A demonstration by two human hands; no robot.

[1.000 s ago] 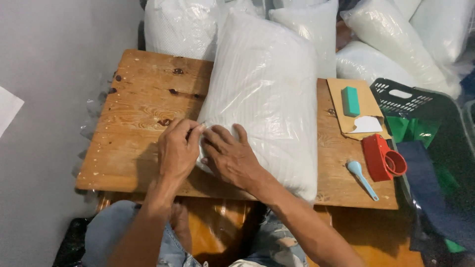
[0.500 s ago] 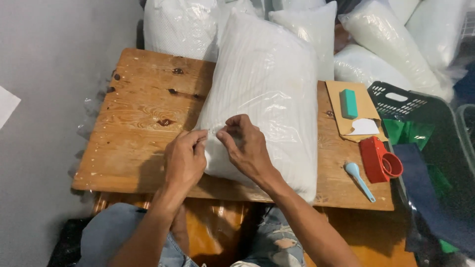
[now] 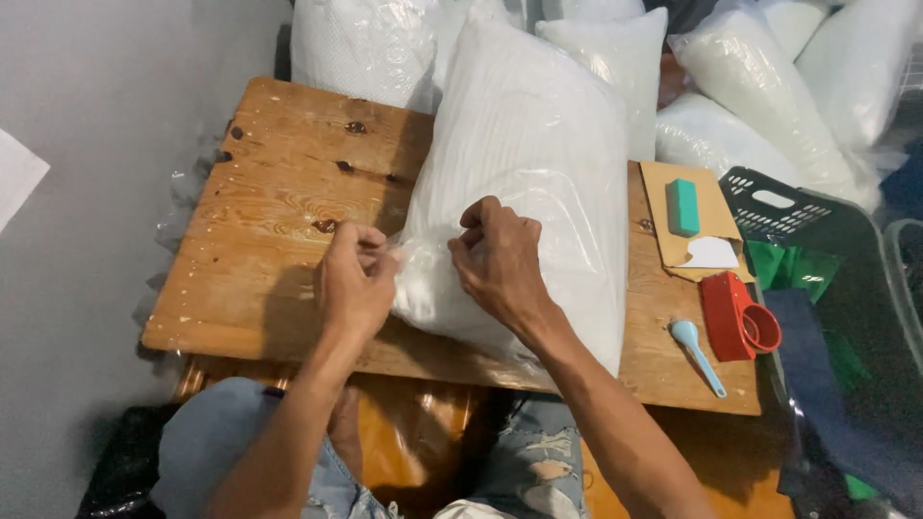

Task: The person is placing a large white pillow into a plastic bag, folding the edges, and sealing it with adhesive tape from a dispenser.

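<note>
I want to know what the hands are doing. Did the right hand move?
Yes. The right hand lifted off the pillow and went up, away from the table's near edge, fingers now pinched.

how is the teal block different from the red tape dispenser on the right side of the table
The teal block is a plain, solid rectangular bar; the tape dispenser is red and has a round ring at its right end. The block lies on a brown envelope, while the dispenser sits nearer the person, at the table edge beside a blue spoon. The block looks smaller. Both lie untouched, right of the pillow.
</note>
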